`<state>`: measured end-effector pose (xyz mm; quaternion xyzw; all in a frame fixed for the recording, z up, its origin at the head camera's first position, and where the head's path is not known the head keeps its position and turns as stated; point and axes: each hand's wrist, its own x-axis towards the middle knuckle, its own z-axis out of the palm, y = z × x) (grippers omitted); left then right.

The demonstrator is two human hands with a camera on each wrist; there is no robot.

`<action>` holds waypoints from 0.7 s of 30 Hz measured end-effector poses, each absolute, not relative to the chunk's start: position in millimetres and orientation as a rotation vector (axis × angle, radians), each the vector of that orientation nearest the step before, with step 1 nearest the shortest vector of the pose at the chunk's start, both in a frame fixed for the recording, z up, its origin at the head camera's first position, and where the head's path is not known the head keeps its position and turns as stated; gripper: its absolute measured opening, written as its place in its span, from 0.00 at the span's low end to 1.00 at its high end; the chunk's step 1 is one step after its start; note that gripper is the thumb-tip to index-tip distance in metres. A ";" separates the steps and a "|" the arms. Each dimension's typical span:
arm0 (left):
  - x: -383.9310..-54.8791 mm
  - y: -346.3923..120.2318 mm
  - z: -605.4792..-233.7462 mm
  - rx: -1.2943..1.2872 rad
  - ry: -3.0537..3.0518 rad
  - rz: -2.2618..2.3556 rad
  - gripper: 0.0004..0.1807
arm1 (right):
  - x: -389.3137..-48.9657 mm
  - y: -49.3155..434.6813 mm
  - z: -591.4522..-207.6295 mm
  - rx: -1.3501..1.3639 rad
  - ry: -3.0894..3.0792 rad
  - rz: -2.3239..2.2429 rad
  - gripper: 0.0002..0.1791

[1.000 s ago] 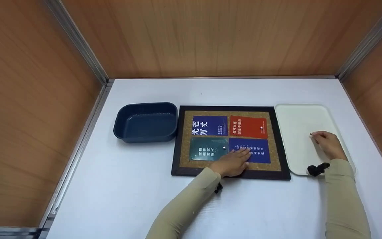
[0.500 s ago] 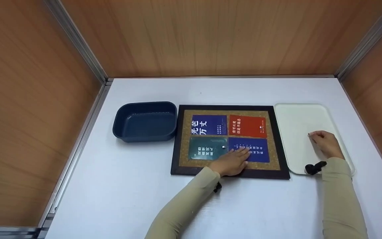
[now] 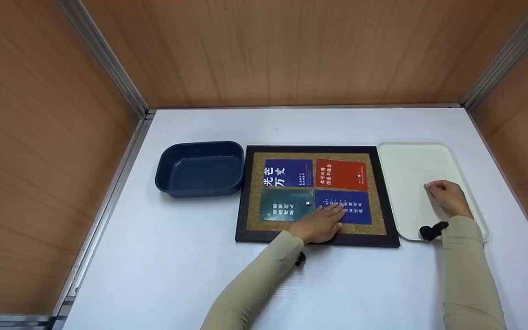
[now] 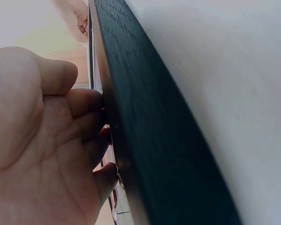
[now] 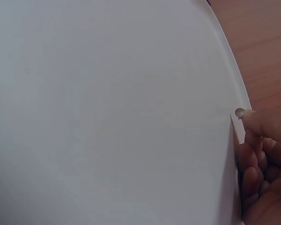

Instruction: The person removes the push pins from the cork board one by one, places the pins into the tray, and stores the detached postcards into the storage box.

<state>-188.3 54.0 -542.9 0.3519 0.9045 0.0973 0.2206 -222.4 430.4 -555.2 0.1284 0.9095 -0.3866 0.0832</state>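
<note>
My left hand (image 3: pixel 319 224) lies with its fingers extended on the lower right blue card (image 3: pixel 360 215) of a framed cork board (image 3: pixel 268 227). In the left wrist view its fingertips (image 4: pixel 103 136) meet the board behind the dark frame edge. Over the pale tray (image 3: pixel 410 165), my right hand (image 3: pixel 449 197) pinches a thumbtack (image 5: pixel 240 113) between thumb and finger; its round silver head shows in the right wrist view. Three more cards lie on the cork: a blue one (image 3: pixel 289 173), a red one (image 3: pixel 342 174) and a green one (image 3: pixel 287 206). Small shiny dots sit on the red and green cards.
A deep dark blue bin (image 3: pixel 200 176) stands just left of the board. The tray adjoins the board's right side. Wooden panels (image 3: pixel 291 55) wall the white table (image 3: pixel 154 266) at the back and both sides.
My right hand has shifted very slightly left over the tray, still pinching the thumbtack. My left hand stays in place on the blue card.
</note>
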 end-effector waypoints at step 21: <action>-187.9 53.4 -542.4 0.969 2.498 0.267 0.29 | -220.2 428.9 -554.9 0.360 2.749 -1.152 0.28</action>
